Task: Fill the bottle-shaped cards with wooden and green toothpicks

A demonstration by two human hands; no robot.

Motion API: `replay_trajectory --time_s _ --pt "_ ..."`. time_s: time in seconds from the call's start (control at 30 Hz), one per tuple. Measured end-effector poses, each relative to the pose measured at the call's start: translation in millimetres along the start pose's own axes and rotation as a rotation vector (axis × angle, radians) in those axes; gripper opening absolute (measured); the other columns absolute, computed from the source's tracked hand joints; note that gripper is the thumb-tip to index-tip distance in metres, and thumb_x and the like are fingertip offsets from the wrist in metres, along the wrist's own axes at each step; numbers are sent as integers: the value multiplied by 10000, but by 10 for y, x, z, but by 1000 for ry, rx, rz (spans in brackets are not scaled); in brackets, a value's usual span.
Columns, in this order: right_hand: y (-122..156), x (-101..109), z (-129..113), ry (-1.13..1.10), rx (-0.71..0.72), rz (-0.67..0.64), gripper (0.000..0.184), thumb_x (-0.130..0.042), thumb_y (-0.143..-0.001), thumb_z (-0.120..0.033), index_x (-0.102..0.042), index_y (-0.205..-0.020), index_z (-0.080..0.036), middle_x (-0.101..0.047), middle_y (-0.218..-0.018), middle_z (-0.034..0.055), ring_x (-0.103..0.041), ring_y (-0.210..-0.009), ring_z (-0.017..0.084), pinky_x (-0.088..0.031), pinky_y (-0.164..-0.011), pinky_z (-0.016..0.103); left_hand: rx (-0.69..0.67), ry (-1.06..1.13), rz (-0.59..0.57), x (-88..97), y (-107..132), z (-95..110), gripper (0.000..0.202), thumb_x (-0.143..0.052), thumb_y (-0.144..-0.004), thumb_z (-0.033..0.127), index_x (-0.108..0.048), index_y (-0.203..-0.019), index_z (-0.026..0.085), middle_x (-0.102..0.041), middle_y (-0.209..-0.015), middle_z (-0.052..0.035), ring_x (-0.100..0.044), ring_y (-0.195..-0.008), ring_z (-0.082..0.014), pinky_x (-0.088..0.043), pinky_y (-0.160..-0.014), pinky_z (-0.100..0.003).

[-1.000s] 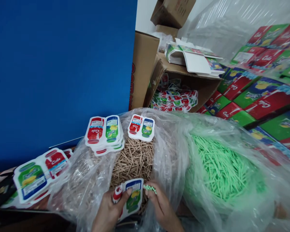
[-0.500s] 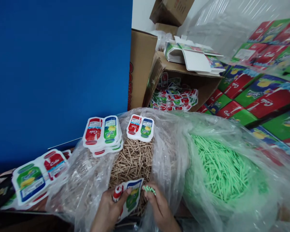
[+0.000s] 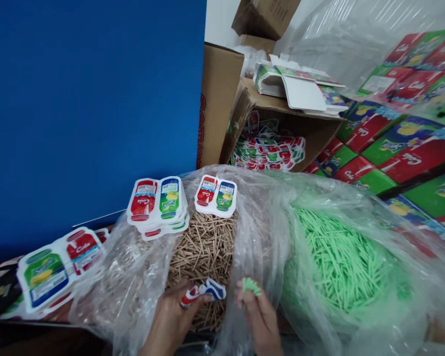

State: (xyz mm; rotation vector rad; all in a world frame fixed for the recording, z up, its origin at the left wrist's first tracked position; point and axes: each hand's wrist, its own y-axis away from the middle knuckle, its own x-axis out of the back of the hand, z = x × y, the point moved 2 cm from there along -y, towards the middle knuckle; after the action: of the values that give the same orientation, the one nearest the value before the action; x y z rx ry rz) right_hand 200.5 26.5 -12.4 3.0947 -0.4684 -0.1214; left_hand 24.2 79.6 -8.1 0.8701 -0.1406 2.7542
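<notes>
My left hand (image 3: 176,309) is closed on a printed soda-can card (image 3: 214,289). The card is bent into curls and seen nearly edge-on, red at one end and blue at the other. My right hand (image 3: 257,314) pinches a small bunch of light green sticks (image 3: 251,286), fanned with their ends upward, apart from the card. Below and behind both hands lies a clear plastic bag of brown sticks (image 3: 203,242). A flat cola-and-lemon card (image 3: 215,197) rests at the far end of these sticks, and a stack of such cards (image 3: 157,205) lies left of it.
To the right is a clear bag of green sticks (image 3: 341,262). More cards (image 3: 55,272) lie at the left. A tall blue panel (image 3: 96,99) stands behind them. An open carton (image 3: 241,106) holds a pile of cards (image 3: 269,153). Printed boxes (image 3: 404,153) are stacked at the right.
The card in my left hand has turned from showing its green face to a curled, edge-on shape. My right hand has moved right with the green sticks, away from the card.
</notes>
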Motion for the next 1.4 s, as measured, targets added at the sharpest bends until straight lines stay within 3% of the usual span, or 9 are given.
replay_trajectory --time_s 0.1,0.23,0.43,0.57,0.73,0.93,1.13,1.3,1.4 --pt "-69 -34 -248 -272 19 172 242 -554 -827 -486 -592 -847 -249 -549 -683 1 -537 -611 151 -486 -580 272 -178 -109 -25 -22 7 33 257 -561 -841 341 -624 -638 196 -633 -592 0 -607 -531 -158 -471 -538 -221" --pt "-174 -194 -437 -413 17 185 225 -621 -784 -465 -578 -794 -244 -561 -678 -2 -565 -624 154 -508 -584 290 -260 -212 -30 -76 10 70 306 -510 -877 347 -607 -641 178 -604 -573 -10 -606 -526 -160 -464 -514 -225" --pt "-202 -300 -230 -427 -251 254 366 -698 -670 -510 -578 -848 -213 -640 -712 1 -665 -741 221 -531 -733 373 -296 -254 26 -87 5 118 439 -415 -909 408 -578 -575 174 -567 -515 -10 -568 -459 -150 -447 -463 -227" --pt "-208 -289 -147 -364 -270 222 360 -673 -678 -527 -570 -810 -208 -648 -660 6 -685 -761 263 -527 -742 403 -298 -228 -3 -69 -1 108 326 -498 -880 333 -592 -614 170 -583 -545 -3 -577 -485 -145 -450 -482 -217" --pt "-187 -280 -90 -178 -201 162 350 -534 -789 -581 -597 -822 -238 -697 -754 36 -678 -851 268 -503 -836 421 -189 -170 -99 -65 1 116 211 -584 -809 232 -589 -607 172 -609 -581 1 -571 -512 -149 -446 -521 -225" --pt "-83 -263 -175 204 -19 -229 354 -414 -914 -445 -615 -1117 -236 -542 -1310 78 -433 -1259 227 -351 -1039 397 161 124 -207 -7 -10 120 152 -627 -763 274 -612 -657 166 -652 -644 -8 -597 -608 -176 -446 -568 -227" --pt "-4 -133 -316 317 169 -305 466 -371 -947 -304 -299 -1407 -296 -364 -1454 27 -351 -1316 194 -304 -1080 390 -33 142 -231 133 -45 163 158 -598 -805 277 -667 -707 173 -667 -686 -12 -598 -638 -161 -434 -603 -208" --pt "-51 -57 -330 475 380 -316 379 -457 -892 -160 -552 -1235 -291 -549 -1306 43 -503 -1197 200 -405 -1008 353 -101 140 -162 225 -49 158 160 -605 -800 291 -700 -727 185 -671 -664 -15 -583 -604 -151 -436 -579 -201" --pt "-58 -66 -245 389 270 -187 408 -534 -857 -222 -527 -1261 -276 -586 -1261 61 -576 -1107 215 -465 -939 346 -53 207 -125 325 -34 222 166 -641 -759 322 -712 -702 182 -664 -630 -14 -570 -574 -149 -435 -544 -197"
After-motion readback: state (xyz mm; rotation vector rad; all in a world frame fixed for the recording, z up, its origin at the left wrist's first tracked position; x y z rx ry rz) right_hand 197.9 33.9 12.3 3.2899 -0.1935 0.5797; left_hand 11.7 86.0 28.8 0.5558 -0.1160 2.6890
